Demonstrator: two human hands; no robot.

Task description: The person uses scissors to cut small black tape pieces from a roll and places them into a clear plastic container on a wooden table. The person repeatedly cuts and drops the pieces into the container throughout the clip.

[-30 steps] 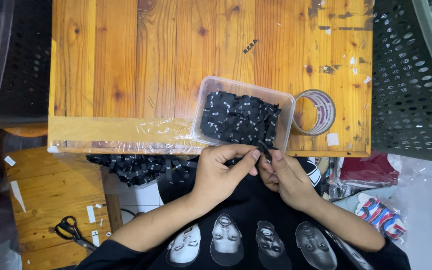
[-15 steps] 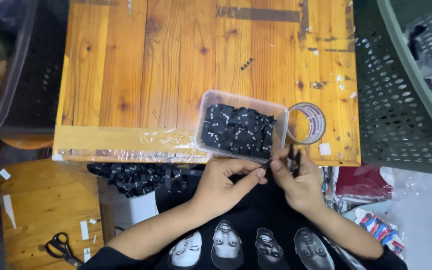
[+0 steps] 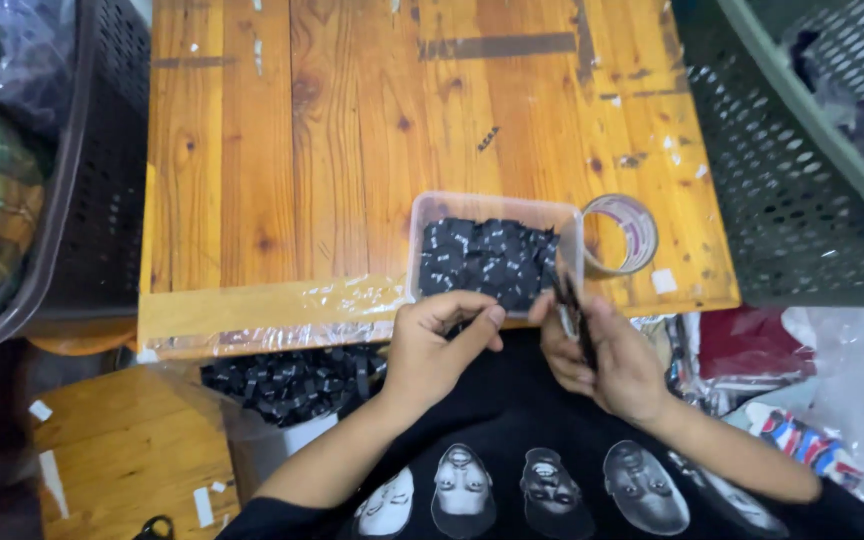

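the right hand [image 3: 607,360] is closed around a thin dark strip [image 3: 574,310], pinching it between thumb and fingers so the piece stands up out of the fist; its long axis runs from the palm up and slightly left, with the free end pointing away from the person toward the clear plastic tub [image 3: 492,255] just beyond the fingertips. held upright like that, the strip seems kept where both hands can get at its tip, though it is too small and dark to tell exactly what it is. the left hand [image 3: 442,345] sits just beside the right, fingers curled with the index finger stretched toward the strip; whether it pinches anything is hidden by the curled fingers, so i cannot tell. the tub, full of small black pieces, rests at the near edge of the wooden table [image 3: 352,150], directly ahead of both hands, probably so pieces are within easy reach. a roll of clear tape [image 3: 620,235] stands just beyond the right hand, touching or nearly touching the tub's right side. below and left of the left hand, a second clear container of black pieces [image 3: 287,385] sits under the table edge. dark perforated baskets [image 3: 782,170] flank the table, well apart from the hands.
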